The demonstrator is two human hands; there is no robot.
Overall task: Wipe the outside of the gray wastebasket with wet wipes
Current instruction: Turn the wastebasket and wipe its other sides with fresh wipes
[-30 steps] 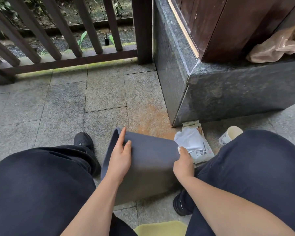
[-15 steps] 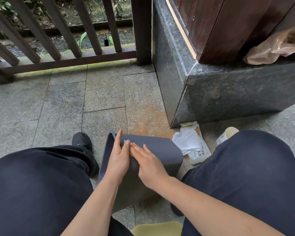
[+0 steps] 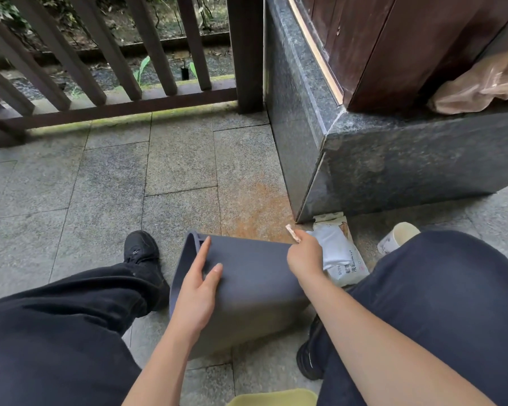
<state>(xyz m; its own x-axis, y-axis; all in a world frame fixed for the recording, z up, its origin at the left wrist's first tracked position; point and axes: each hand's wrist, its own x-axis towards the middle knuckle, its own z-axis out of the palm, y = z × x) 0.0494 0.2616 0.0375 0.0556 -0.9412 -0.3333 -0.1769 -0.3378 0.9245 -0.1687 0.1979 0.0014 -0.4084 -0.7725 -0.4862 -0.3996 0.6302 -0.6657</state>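
Gray wastebasket [image 3: 255,288]: lying on its side on the stone floor [image 3: 106,200] between the person's knees, open mouth pointing left, one long wall facing up.
Left hand [image 3: 198,291]: resting flat on the upturned wall near the rim, fingers spread and relaxed, steadying rather than gripping anything.
Right hand [image 3: 304,254]: hovering at the wastebasket's far right edge, fingertips pinched on a small pale scrap [image 3: 291,232] that is sticking up; what the scrap is, I cannot tell.
Wipes pack [image 3: 340,253]: lying on the floor just beside the right hand, against the foot of the dark stone plinth [image 3: 393,165], with a white wipe bunched on top.
Paper cup [image 3: 398,237]: tipped over near the right knee.
Step, as I am judging it: no wipe is touching the wastebasket, so the wiping looks paused.
Risk: the wastebasket is sitting on a rounded wall under only a flat palm, so a hard rub could be rolling it away.
Risk: the loose wipe is lying near gritty paving, so it could be picking up dirt and smearing it on.
Risk: an elbow or knee swinging right could be knocking the cup further.
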